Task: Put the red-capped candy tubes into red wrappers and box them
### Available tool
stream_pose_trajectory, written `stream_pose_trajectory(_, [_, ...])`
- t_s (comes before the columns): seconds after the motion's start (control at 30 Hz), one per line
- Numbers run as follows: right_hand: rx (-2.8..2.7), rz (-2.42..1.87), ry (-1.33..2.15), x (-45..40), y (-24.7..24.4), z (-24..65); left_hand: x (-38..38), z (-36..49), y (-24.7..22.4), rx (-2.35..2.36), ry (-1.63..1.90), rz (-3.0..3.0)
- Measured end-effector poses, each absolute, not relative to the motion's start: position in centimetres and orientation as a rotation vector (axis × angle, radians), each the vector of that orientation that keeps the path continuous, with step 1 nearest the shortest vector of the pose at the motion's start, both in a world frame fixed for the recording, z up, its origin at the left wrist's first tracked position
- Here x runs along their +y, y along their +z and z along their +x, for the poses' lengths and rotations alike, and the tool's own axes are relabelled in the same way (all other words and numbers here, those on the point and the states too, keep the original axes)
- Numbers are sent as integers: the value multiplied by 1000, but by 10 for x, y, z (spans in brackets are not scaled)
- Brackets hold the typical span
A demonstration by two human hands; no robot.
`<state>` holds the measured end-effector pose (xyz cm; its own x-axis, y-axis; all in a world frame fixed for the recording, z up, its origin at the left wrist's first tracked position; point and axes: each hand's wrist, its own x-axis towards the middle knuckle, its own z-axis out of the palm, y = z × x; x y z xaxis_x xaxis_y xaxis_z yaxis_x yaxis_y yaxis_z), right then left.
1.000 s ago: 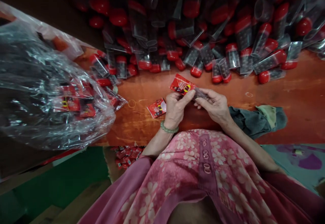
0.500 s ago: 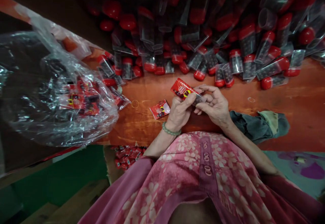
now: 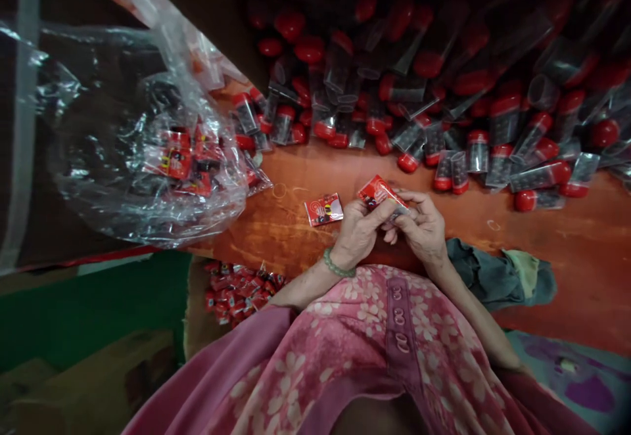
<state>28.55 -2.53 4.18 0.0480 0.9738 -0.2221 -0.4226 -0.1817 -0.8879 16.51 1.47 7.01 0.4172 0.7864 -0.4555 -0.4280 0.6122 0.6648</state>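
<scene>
Red packet [image 3: 377,192], print unreadable, pinched between left hand [image 3: 357,234] and right hand [image 3: 421,228] fingers [image 3: 409,208].

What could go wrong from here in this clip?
The red packet is pinched only between the fingertips of the left hand and right hand, so it might slip. The loose red-capped clear tubes lie heaped close by and could roll if knocked. The clear plastic bag hangs past the edge of the wooden table, so its contents might spill.
</scene>
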Motion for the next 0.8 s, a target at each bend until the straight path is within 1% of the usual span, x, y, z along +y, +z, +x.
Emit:
stream_pose_trajectory(0.23, [-779, -1093, 1332, -35, 27, 285, 2, 165, 65, 853, 752, 594])
stream_pose_trajectory(0.47, [-792, -1087, 1260, -38, 34, 283, -3, 160, 64, 833, 727, 645])
stream_pose_trajectory(0.7, [-841, -1216, 1421, -39, 43, 273, -9, 137, 69, 850, 771, 646])
stream_pose_trajectory(0.8, [-1038, -1146, 1528, -39, 46, 267, -15, 110, 77, 971, 820, 681])
